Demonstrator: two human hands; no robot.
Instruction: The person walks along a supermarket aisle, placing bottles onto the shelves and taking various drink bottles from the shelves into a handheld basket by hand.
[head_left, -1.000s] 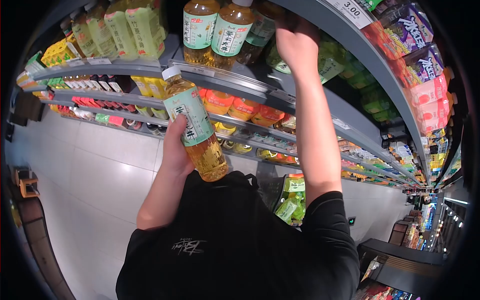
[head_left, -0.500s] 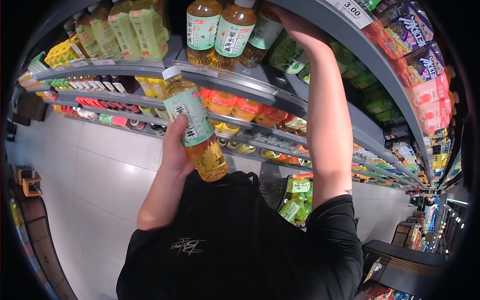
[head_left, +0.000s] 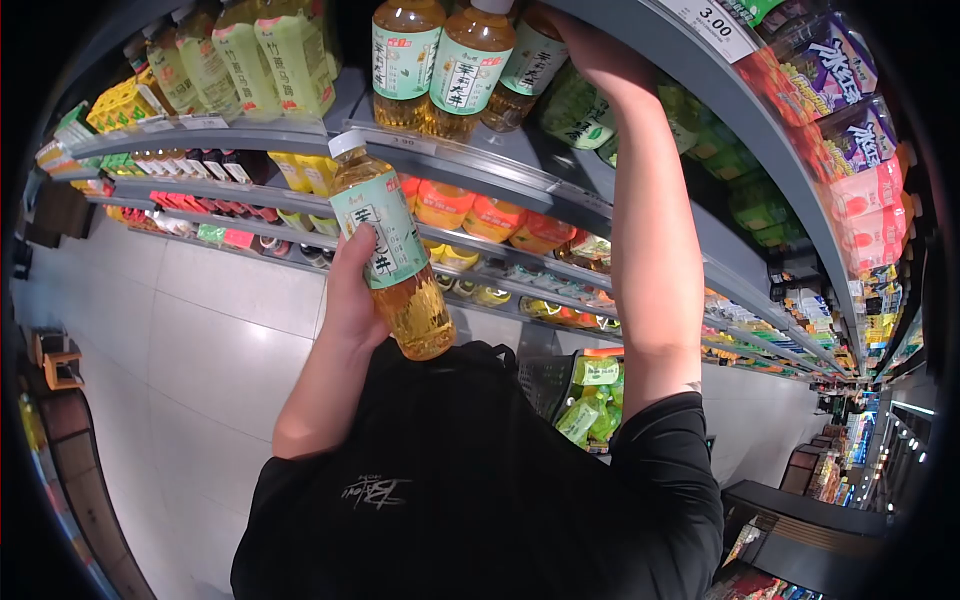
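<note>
My left hand (head_left: 354, 285) is closed round a bottle of amber tea (head_left: 397, 255) with a white cap and a pale green label, tilted in front of my chest. My right hand (head_left: 606, 62) reaches up into the shelf, its fingers hidden by the shelf above and the dark behind. Closest to it stands a matching tea bottle (head_left: 530, 70), partly in shadow; I cannot tell whether they touch. Two more such bottles, one with its label facing me (head_left: 470, 72), stand to the left. Below my right wrist lie green-wrapped bottles (head_left: 577, 110).
The shelf's front edge (head_left: 480, 160) curves between my arms. Pale green drink bottles (head_left: 290, 65) stand at the left. An upper shelf (head_left: 770, 130) hangs over my right arm. A dark basket (head_left: 543, 384) with green packs (head_left: 592, 412) is below, by my right elbow.
</note>
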